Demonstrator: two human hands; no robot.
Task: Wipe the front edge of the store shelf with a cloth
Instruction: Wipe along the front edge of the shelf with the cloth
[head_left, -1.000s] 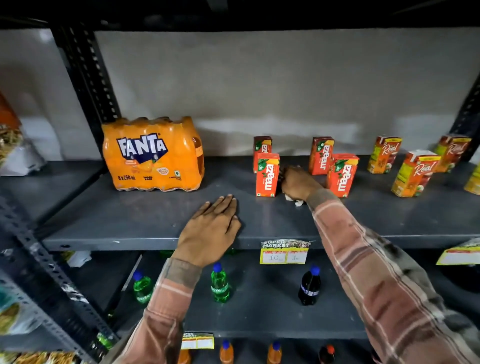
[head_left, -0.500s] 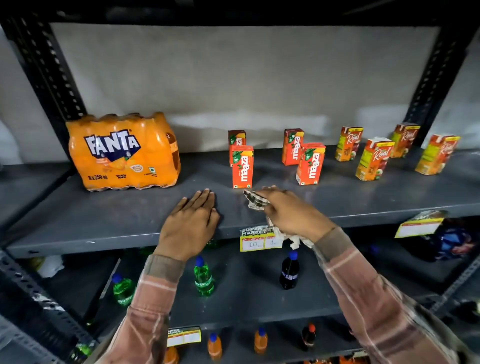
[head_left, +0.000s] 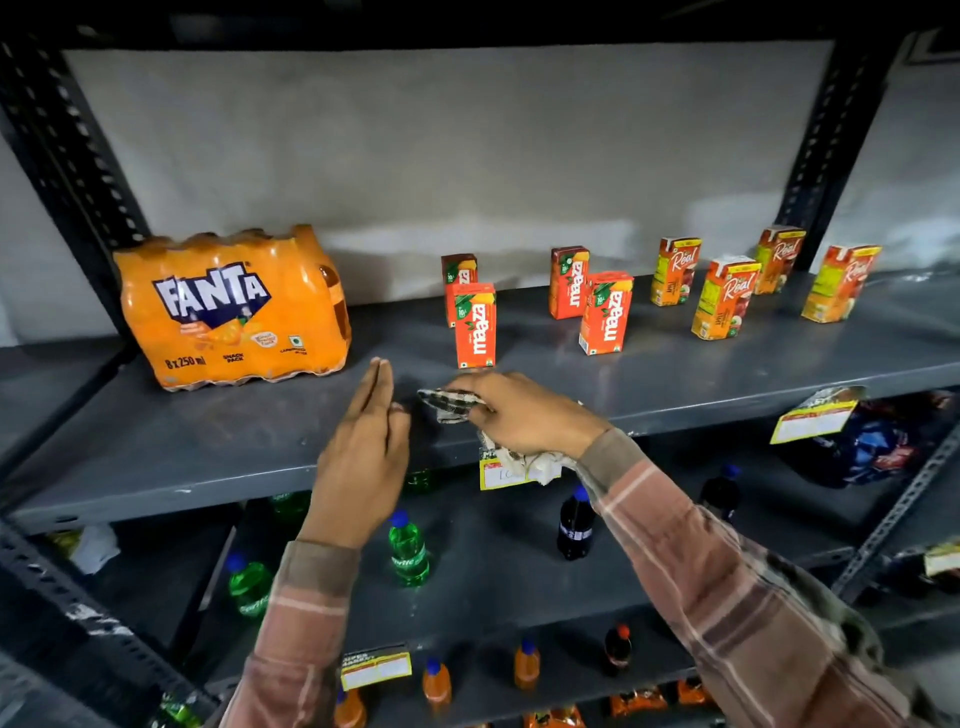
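Note:
A grey metal shelf (head_left: 171, 447) runs across the view, its front edge sloping up to the right. My right hand (head_left: 524, 413) grips a checked cloth (head_left: 451, 404) and presses it on the shelf just behind the front edge, below a red Maaza carton. The cloth's loose end hangs over the edge onto a yellow price tag (head_left: 506, 474). My left hand (head_left: 363, 457) is lifted off the shelf, turned on edge with straight fingers, just left of the cloth and holding nothing.
An orange Fanta pack (head_left: 228, 306) stands at the shelf's left. Several Maaza cartons (head_left: 605, 314) and Real cartons (head_left: 724, 299) stand mid and right. Green and dark bottles (head_left: 409, 551) stand on the shelf below. Dark slotted uprights (head_left: 67, 150) frame both sides.
My right hand drew the cloth from among the cartons to the front edge, then slid a little left. My left hand lifted from flat on the shelf and turned on edge.

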